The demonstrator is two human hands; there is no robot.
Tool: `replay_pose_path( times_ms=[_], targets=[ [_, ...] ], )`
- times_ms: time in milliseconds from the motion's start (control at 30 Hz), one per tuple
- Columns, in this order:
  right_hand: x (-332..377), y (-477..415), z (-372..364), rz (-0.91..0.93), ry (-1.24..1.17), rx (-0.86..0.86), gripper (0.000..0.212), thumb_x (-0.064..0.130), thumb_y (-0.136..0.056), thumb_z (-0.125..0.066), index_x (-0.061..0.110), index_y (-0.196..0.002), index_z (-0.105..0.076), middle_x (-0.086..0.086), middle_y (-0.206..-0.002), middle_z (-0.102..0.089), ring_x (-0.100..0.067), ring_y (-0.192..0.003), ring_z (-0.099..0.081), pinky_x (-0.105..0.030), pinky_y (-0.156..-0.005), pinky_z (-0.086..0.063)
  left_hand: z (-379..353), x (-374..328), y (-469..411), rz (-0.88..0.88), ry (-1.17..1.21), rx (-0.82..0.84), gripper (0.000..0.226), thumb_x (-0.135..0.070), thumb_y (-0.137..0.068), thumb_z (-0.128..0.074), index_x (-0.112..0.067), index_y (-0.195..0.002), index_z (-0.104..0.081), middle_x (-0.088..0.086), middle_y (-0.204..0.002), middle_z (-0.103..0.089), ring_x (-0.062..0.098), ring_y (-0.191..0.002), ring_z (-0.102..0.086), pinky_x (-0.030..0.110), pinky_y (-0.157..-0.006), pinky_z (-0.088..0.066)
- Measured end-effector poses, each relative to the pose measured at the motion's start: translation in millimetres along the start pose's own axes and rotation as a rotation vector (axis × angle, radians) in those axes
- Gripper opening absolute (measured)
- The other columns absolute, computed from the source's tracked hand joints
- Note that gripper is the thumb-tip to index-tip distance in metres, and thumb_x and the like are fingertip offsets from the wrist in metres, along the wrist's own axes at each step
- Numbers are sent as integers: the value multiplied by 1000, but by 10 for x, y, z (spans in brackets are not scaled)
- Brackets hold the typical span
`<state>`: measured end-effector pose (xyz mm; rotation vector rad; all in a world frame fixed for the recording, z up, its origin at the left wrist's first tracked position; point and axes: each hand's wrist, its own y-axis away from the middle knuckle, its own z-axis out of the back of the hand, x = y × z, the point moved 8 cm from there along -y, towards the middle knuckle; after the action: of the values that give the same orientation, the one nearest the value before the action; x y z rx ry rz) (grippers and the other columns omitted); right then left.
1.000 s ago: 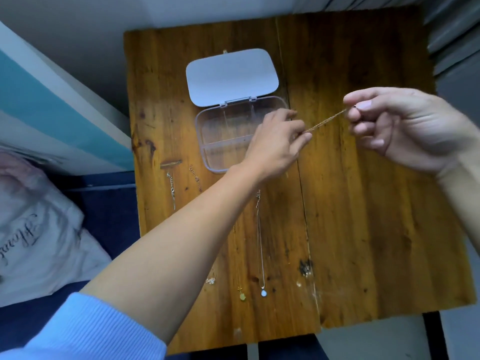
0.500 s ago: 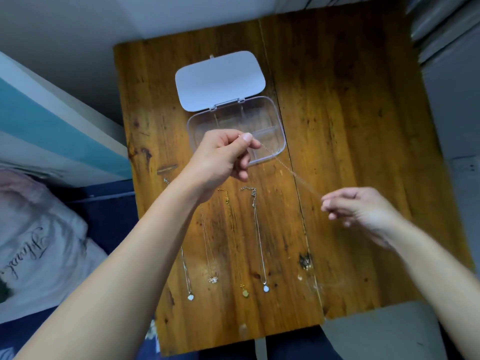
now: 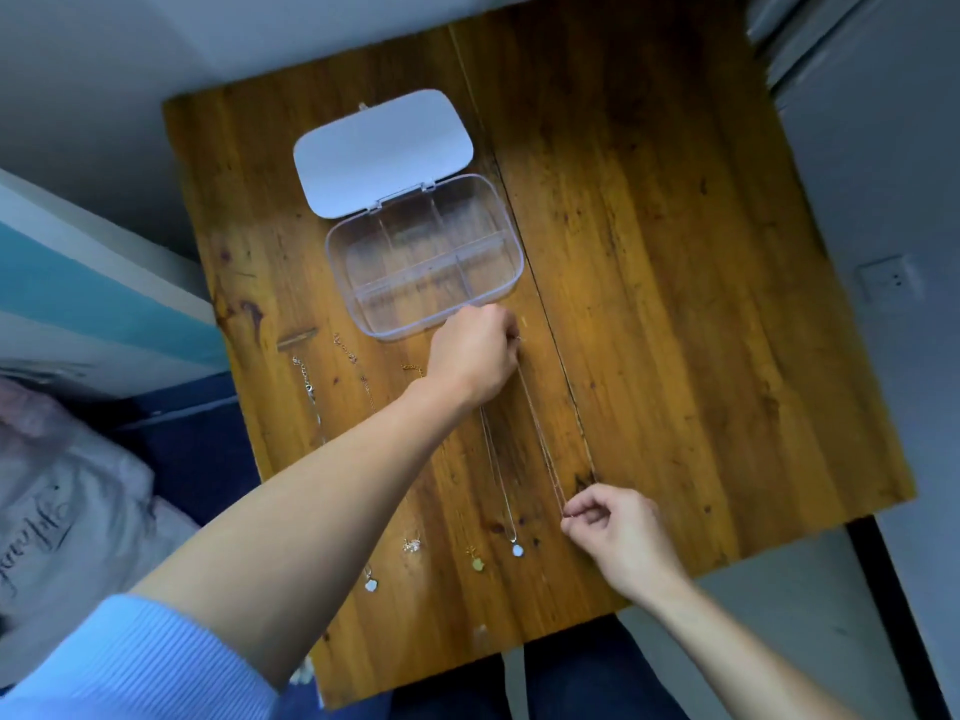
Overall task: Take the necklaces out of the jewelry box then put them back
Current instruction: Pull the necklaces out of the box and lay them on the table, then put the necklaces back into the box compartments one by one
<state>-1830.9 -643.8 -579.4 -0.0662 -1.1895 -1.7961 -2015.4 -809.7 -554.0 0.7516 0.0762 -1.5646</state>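
Observation:
A clear plastic jewelry box (image 3: 498,262) lies on the wooden table (image 3: 675,252), its white lid (image 3: 382,150) folded back; its compartments look empty. Just below the box, my left hand (image 3: 475,356) pinches one end of a thin gold necklace (image 3: 540,433). My right hand (image 3: 618,535) pinches the other end near the table's front edge, so the chain runs stretched between them down the table. Several other necklaces lie in parallel lines to the left, including ones with a white pendant (image 3: 518,550), a yellow pendant (image 3: 477,563) and a white heart pendant (image 3: 370,586). My left forearm hides part of them.
A bed with a printed pillow (image 3: 62,522) and blue sheet lies left of the table. A wall socket (image 3: 888,278) is at the right. The table's right half is bare wood.
Both hands have come down from mid-air toward the table. The right hand moved to the front edge and the left to just below the box, turning the chain lengthwise beside the other necklaces.

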Motion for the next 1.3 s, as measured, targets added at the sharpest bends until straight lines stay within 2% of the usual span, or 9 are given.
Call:
replay_pose_path(
  times_ms=[100,200,367,533,700,867,933,1133,1300],
  targets=[
    [-10,4,-34,3,9,-22,10,20,-79,-78,25,-77,-70,10,-64,-66,-6,-61,-61,-27,-60,-54,-37,-27,-56,-47,-50,-6,9,-22,-86,-62,-19,-90,-68,10,-95,-71,35,-92,-64,34,-68,-45],
    [3,-12,-38,8,40,-37,9,26,-80,-78,25,-79,-69,10,-60,-65,-6,-58,-59,-26,-58,-53,-40,-41,-83,-88,-72,-42,6,-23,-85,-63,-19,-88,-66,9,-91,-71,33,-89,-64,32,-65,-42],
    [74,22,0,26,305,-81,18,46,-82,-72,30,-81,-64,15,-65,-65,-3,-67,-61,-24,-63,-51,-9,-18,-8,-110,-89,-73,18,-27,-87,-62,-17,-102,-61,8,-97,-70,33,-92,-63,40,-73,-53],
    [187,61,127,68,451,-143,29,54,-84,-65,31,-100,-67,12,-96,-68,-11,-82,-64,-24,-65,-45,290,79,300,-131,-16,-210,25,-31,-90,-59,-18,-111,-60,4,-101,-68,29,-89,-64,41,-73,-54],
    [605,38,133,179,431,-145,24,50,-84,-66,30,-98,-68,10,-103,-67,-14,-84,-65,-26,-64,-48,746,833,759,104,126,-397,18,-30,-90,-60,-18,-102,-65,0,-92,-68,22,-82,-63,36,-71,-53],
    [1274,-30,-256,325,415,-44,21,48,-86,-65,30,-97,-67,10,-97,-68,-15,-84,-64,-33,-74,-53,899,1915,1401,446,188,-535,22,-29,-92,-57,-14,-107,-65,8,-104,-66,25,-92,-63,37,-76,-52],
    [1531,-36,-492,406,433,-10,21,46,-87,-65,29,-98,-68,9,-96,-70,-15,-85,-64,-30,-74,-51,856,2205,1625,537,198,-571,25,-29,-92,-56,-13,-110,-63,10,-103,-65,28,-91,-62,39,-77,-50],
    [2024,-87,-1212,551,572,73,27,48,-88,-61,25,-100,-68,2,-97,-73,-26,-91,-66,-33,-74,-48,331,2484,1888,620,399,-415,33,-35,-96,-50,-12,-119,-56,2,-83,-65,24,-81,-62,41,-74,-52],
    [2241,-212,-1548,578,686,-6,35,56,-85,-61,22,-95,-67,-4,-92,-73,-31,-89,-67,-34,-69,-42,59,2484,1898,604,570,-369,29,-35,-100,-43,-14,-100,-62,-6,-77,-62,16,-74,-60,34,-62,-46]
  ],
)
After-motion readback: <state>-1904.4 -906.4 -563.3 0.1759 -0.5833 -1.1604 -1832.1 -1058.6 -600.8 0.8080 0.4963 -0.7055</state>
